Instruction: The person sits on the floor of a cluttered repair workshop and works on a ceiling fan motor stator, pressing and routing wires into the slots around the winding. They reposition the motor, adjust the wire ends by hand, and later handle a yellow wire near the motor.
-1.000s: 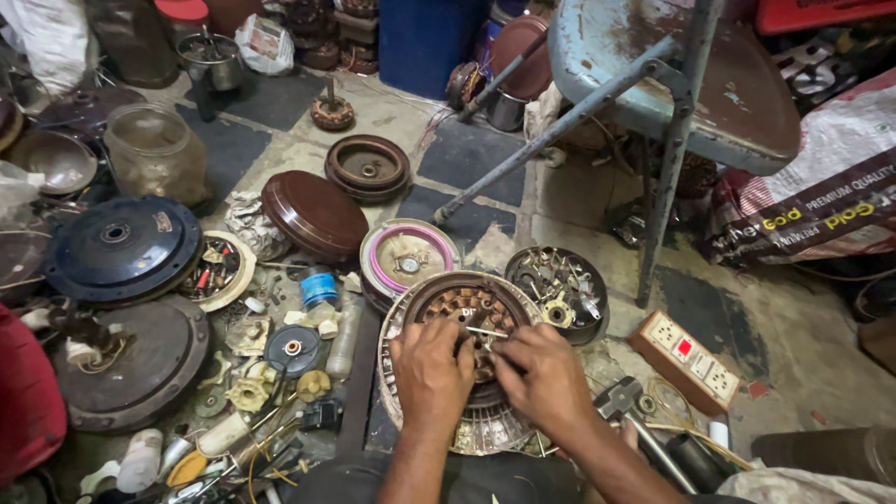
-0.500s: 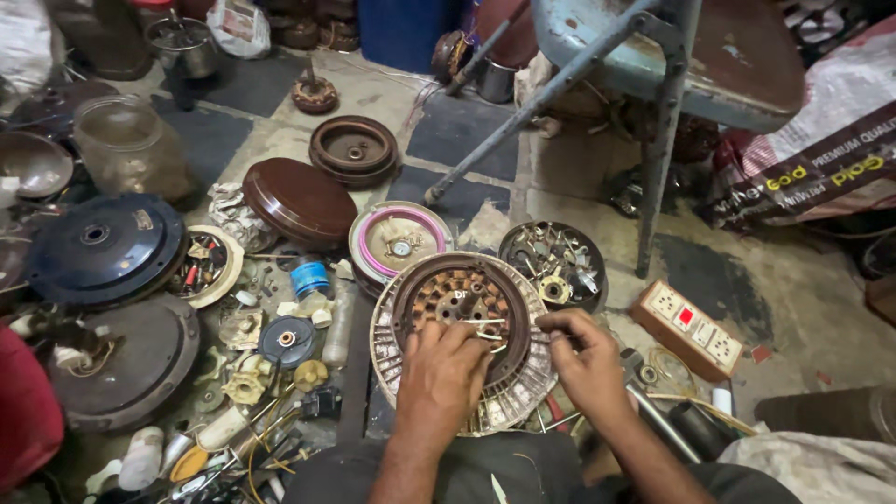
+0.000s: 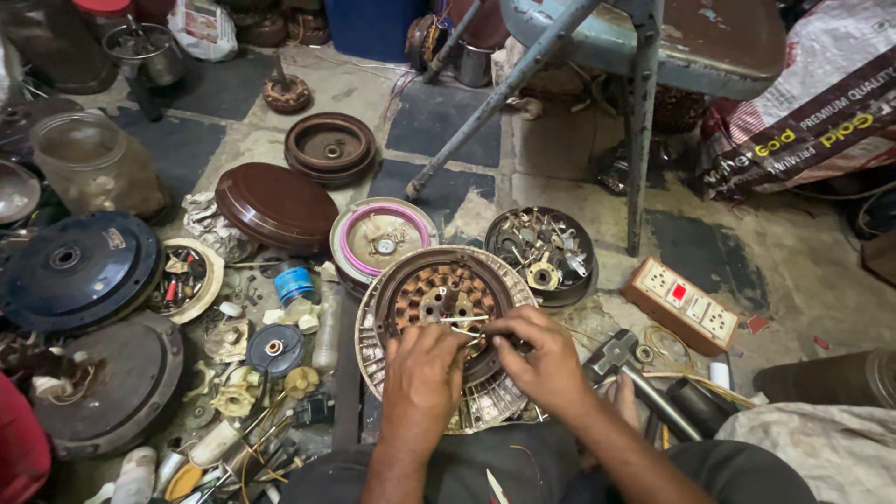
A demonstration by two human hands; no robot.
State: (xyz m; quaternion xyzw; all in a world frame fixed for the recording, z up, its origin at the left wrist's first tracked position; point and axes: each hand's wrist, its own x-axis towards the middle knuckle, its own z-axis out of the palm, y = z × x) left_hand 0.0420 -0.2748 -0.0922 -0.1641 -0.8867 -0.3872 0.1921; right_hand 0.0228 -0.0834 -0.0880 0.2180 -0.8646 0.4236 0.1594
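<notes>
A round fan motor stator (image 3: pixel 431 285) with copper windings lies on a ribbed pale cover (image 3: pixel 373 345) on the floor in front of me. My left hand (image 3: pixel 422 378) rests on its near edge, fingers pinched at the windings. My right hand (image 3: pixel 537 350) pinches a thin pale strip (image 3: pixel 464 319) that lies across the stator's centre. Both hands meet over the lower right part of the stator.
A pink-ringed cover (image 3: pixel 383 238), brown covers (image 3: pixel 275 203), dark blue discs (image 3: pixel 75 271) and small parts litter the floor at left. A bowl of screws and metal bits (image 3: pixel 541 252), a switch-socket box (image 3: pixel 681 305), a hammer (image 3: pixel 621 359) and a metal chair (image 3: pixel 644 56) stand at right.
My right hand has come back in from the right to the stator's centre beside the left hand. The view has shifted slightly toward the floor parts.
</notes>
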